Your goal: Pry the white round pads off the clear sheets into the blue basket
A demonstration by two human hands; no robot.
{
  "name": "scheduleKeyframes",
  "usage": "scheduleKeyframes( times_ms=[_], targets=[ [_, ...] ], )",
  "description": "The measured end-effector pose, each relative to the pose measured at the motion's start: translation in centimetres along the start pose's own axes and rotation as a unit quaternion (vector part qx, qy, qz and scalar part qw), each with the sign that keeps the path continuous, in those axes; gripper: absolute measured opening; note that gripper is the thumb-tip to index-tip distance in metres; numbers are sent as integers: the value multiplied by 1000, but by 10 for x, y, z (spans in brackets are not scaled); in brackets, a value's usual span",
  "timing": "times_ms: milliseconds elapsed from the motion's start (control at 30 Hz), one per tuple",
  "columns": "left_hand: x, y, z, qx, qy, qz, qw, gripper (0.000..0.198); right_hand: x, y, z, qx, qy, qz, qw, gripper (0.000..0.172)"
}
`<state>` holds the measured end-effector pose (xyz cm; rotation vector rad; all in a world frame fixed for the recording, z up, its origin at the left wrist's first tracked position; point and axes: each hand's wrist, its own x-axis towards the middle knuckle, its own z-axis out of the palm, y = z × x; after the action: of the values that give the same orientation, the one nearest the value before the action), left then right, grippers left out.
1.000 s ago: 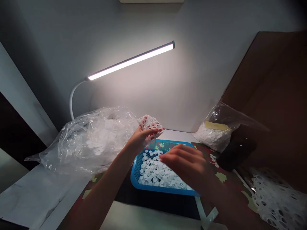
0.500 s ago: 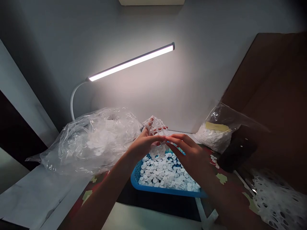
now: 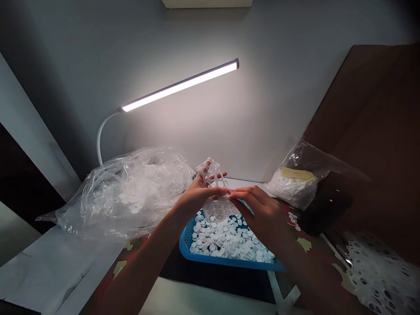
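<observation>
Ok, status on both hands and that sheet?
Left grip holding perforated white sheet. Right grip fingers at its edge. Blue plastic basket of white discs below.

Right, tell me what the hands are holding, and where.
The left hand holds a perforated white sheet by its left side, with the thumb across the front. The right hand reaches its lower right edge; whether it grips cannot be told.

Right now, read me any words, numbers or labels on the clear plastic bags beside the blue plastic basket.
No text is legible. The yellow label on the right clear plastic bag is too blurred to read; so is the white label in the left clear plastic bag.
</observation>
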<state>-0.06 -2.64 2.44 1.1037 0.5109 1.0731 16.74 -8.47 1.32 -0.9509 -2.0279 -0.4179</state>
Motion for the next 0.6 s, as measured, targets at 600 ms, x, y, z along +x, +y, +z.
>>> scheduleKeyframes(
  times_ms=[600],
  targets=[
    [23,-31,-24,343,140,107,923,74,-16,1,27,-61,-312,-55,947,19]
  ],
)
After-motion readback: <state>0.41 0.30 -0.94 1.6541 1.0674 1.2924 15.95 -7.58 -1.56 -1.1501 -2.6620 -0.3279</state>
